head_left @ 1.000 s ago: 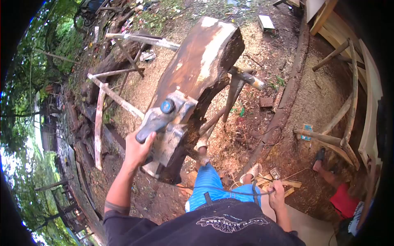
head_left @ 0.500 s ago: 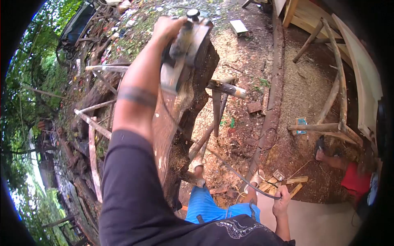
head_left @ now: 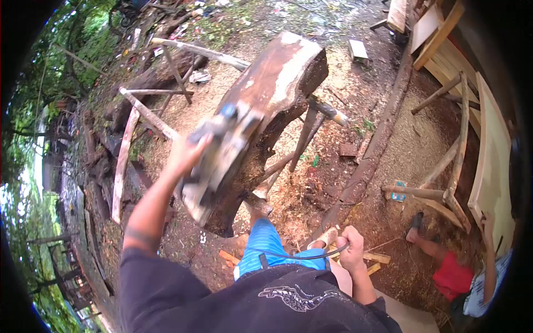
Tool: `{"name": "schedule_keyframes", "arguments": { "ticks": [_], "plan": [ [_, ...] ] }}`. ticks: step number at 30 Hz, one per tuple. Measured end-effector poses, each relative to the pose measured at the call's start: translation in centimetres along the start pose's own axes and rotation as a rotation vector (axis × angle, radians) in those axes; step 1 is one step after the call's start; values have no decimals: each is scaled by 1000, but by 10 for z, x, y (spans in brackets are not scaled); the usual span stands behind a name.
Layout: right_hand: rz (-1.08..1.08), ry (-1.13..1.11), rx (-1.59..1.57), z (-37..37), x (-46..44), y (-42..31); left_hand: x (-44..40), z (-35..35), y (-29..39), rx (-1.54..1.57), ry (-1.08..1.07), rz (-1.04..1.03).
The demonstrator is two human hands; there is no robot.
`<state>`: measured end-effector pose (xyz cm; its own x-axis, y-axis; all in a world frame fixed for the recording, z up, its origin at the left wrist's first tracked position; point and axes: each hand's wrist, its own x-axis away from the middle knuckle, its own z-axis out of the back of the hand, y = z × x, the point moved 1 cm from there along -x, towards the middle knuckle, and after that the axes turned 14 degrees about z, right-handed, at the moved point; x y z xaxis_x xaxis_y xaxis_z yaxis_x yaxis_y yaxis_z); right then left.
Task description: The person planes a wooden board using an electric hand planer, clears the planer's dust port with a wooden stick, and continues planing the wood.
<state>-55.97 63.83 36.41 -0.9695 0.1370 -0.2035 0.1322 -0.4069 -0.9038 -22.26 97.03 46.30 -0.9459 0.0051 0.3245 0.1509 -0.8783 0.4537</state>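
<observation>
My left hand (head_left: 190,154) is wrapped round the handle of an electric planer (head_left: 227,149), which is smeared by motion. The planer rests on the near half of a thick wooden slab (head_left: 269,77) with a rough, wavy edge. Pale patches show on the slab's far end, beyond the tool. My right hand (head_left: 351,248) is closed round a dark power cord (head_left: 302,257) in front of my body, to the right of the slab. Rough pole trestles (head_left: 336,115) hold the slab above the ground.
Wood shavings (head_left: 383,161) cover the ground. A long log (head_left: 383,119) lies to the right. Past it stands another pole trestle (head_left: 452,139) with pale boards (head_left: 491,150). A co-worker in red shorts (head_left: 452,277) is at the lower right. More poles (head_left: 150,114) stand at left.
My left hand has drawn the planer from the slab's far end back toward me, baring the far surface. My right hand has shifted left and up with the cord. My view has shifted.
</observation>
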Motion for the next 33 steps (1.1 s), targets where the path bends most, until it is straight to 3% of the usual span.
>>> {"name": "schedule_keyframes", "arguments": {
  "ticks": [1,2,3,4,5,6,9,10,13,14,18,20,25,26,28,33],
  "plan": [
    [67,-55,-7,-4,-10,-3,29,12,-28,-73,-85,229],
    [136,-99,-1,-11,-16,1,55,8,-66,90,81,2],
    [131,-120,-26,-17,-22,-3,79,12,-96,74,98,12],
    [127,-139,-46,-22,-31,-9,102,19,-99,52,134,-26],
    [123,-159,-66,-28,-38,-11,117,21,-113,113,88,152],
    [125,-170,-72,-33,-40,-8,123,21,-116,150,90,201],
    [52,-135,-155,-45,-48,-1,100,21,-95,115,23,310],
    [47,-132,-132,-46,-48,4,81,15,-90,115,44,248],
    [-174,-73,-254,-52,-26,39,12,4,-3,77,24,178],
    [-91,-62,-104,-41,-43,28,-20,-3,17,57,17,164],
    [-267,113,-160,-37,-40,45,-146,-42,130,31,84,-229],
    [-296,204,-112,-35,-33,54,-187,-53,192,110,20,-127],
    [-370,362,-52,-40,-5,70,-284,-86,296,197,22,-217],
    [-347,402,-72,-41,-5,67,-310,-93,311,180,88,-248],
    [-350,410,-34,-45,-4,62,-352,-107,330,253,-27,-266],
    [-313,413,-30,-43,-21,15,-312,-84,298,128,1,-294]
  ]
}}
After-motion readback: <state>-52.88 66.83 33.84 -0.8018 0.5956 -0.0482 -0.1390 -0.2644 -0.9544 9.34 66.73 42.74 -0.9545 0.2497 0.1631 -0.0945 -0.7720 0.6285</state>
